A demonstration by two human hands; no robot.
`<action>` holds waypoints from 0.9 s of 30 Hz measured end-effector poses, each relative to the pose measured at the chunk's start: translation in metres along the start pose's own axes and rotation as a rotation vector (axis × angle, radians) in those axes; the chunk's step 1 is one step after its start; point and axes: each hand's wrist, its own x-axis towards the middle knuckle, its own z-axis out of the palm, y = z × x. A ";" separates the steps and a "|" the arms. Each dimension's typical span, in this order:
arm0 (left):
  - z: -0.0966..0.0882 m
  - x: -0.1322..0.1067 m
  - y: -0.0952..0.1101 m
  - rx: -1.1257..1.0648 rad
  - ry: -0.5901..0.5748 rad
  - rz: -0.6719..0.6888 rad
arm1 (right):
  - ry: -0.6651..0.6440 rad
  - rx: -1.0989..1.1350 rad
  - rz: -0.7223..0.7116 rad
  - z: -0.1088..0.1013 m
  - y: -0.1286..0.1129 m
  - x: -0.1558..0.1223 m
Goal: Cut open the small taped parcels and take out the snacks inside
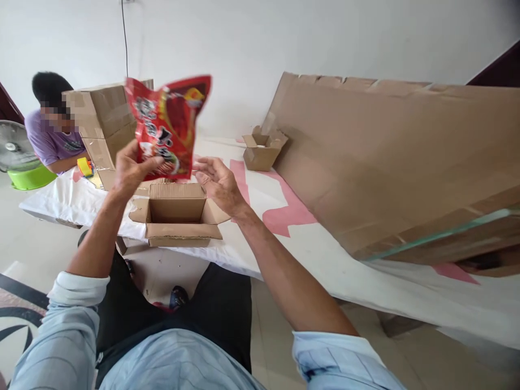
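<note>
My left hand (130,169) is closed on the lower edge of a red snack packet (168,122), holding it upright above a small open cardboard box (179,215). The box sits on a white sheet just in front of my knees, its flaps spread out. My right hand (218,181) hovers open beside the packet's lower right corner, fingers spread, holding nothing. It is just above the box's right flap.
A big stack of flat cardboard sheets (398,162) leans at the right. Another small open box (262,149) stands further back. A person in a purple shirt (51,135) sits at the left behind stacked cartons (103,127), near a fan (14,145) and green basin (30,177).
</note>
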 end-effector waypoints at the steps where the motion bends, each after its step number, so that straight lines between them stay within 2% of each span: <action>1: -0.013 0.007 0.004 -0.004 0.056 0.048 | 0.018 -0.031 0.000 -0.008 0.007 0.005; 3: -0.041 0.014 0.012 0.014 0.130 0.161 | 0.075 -0.075 0.035 -0.027 0.027 0.012; 5: -0.067 0.011 0.015 0.061 0.184 0.219 | 0.128 -0.082 0.147 -0.045 0.051 0.013; 8: -0.093 -0.008 0.008 0.112 0.256 0.150 | 0.120 -0.048 0.342 -0.058 0.083 0.002; 12: -0.106 -0.043 -0.013 0.145 0.346 0.001 | -0.004 0.049 0.473 -0.054 0.109 -0.016; 16: -0.101 -0.070 -0.035 0.144 0.364 -0.168 | -0.006 0.066 0.558 -0.049 0.116 -0.022; 19: -0.087 -0.081 -0.047 0.156 0.332 -0.252 | -0.002 0.138 0.610 -0.051 0.112 -0.028; 23: -0.059 -0.083 -0.062 0.149 0.224 -0.258 | 0.009 0.186 0.672 -0.055 0.103 -0.043; 27: -0.035 -0.081 -0.081 0.068 0.140 -0.202 | -0.009 0.191 0.827 -0.056 0.092 -0.051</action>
